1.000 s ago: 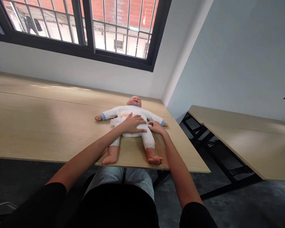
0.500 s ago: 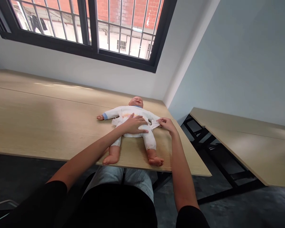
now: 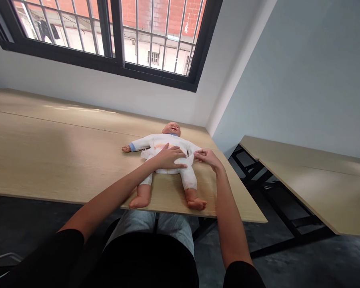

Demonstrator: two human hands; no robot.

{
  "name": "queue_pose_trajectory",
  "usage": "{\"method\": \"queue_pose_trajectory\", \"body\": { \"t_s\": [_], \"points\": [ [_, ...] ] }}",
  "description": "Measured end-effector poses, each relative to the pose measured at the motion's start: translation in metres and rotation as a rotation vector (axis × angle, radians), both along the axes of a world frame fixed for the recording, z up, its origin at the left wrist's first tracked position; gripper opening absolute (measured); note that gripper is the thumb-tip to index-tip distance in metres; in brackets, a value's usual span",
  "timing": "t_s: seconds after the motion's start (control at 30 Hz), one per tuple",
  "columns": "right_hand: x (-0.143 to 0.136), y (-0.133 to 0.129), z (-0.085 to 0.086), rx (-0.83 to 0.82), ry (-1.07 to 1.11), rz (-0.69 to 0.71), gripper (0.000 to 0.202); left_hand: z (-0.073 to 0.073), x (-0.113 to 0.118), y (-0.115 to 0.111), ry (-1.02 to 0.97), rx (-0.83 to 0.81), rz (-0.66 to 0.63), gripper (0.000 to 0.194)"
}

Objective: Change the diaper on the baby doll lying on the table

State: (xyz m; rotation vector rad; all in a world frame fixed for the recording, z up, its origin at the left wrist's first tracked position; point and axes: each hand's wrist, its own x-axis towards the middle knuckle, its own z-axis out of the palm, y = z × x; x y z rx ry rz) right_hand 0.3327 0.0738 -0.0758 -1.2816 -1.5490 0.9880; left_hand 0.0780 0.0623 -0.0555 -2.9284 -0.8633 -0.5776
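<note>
A baby doll lies on its back on the wooden table, head away from me, in white clothes with a blue collar and cuff. My left hand is spread flat over its belly, fingers apart. At the doll's waist, on the right, is a thin white flap that looks like the side of a diaper. My right hand pinches the flap's outer end between thumb and fingers. A second white flap sticks out at the left of the waist. My left hand and forearm hide part of the belly and hip.
The wooden table runs off to the left, and its front edge lies just beyond the doll's feet. A barred window is in the wall behind. Another table with black legs stands to the right, across a gap.
My right hand has moved left, toward the doll's waist, and the flap in its fingers is drawn in closer to the body. My left hand stays in place on the belly.
</note>
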Motion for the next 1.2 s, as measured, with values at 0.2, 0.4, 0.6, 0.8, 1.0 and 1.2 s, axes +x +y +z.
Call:
{"method": "queue_pose_trajectory", "body": {
  "t_s": [0.2, 0.4, 0.6, 0.8, 1.0, 1.2],
  "points": [
    [-0.025, 0.007, -0.014, 0.097, -0.333, 0.051, 0.017, -0.001, 0.0, 0.003, 0.008, -0.02, -0.019, 0.05],
    [-0.042, 0.016, -0.032, 0.141, -0.548, -0.089, 0.009, 0.0, 0.0, 0.002, 0.026, -0.024, -0.042, 0.048],
    [-0.021, 0.017, -0.023, 0.128, -0.516, -0.127, 0.026, 0.0, 0.0, 0.0, -0.001, -0.022, -0.045, 0.047],
    [-0.009, 0.007, -0.016, 0.043, -0.46, 0.013, 0.033, 0.001, 0.0, -0.001, 0.0, -0.021, -0.074, 0.047],
    [-0.014, 0.004, -0.014, 0.014, -0.437, 0.019, 0.014, 0.0, 0.0, 0.0, -0.002, 0.0, -0.05, 0.048],
    [-0.016, 0.001, -0.01, 0.004, -0.441, 0.042, 0.019, -0.001, -0.001, 0.0, -0.003, 0.012, -0.041, 0.049]
  ]
}}
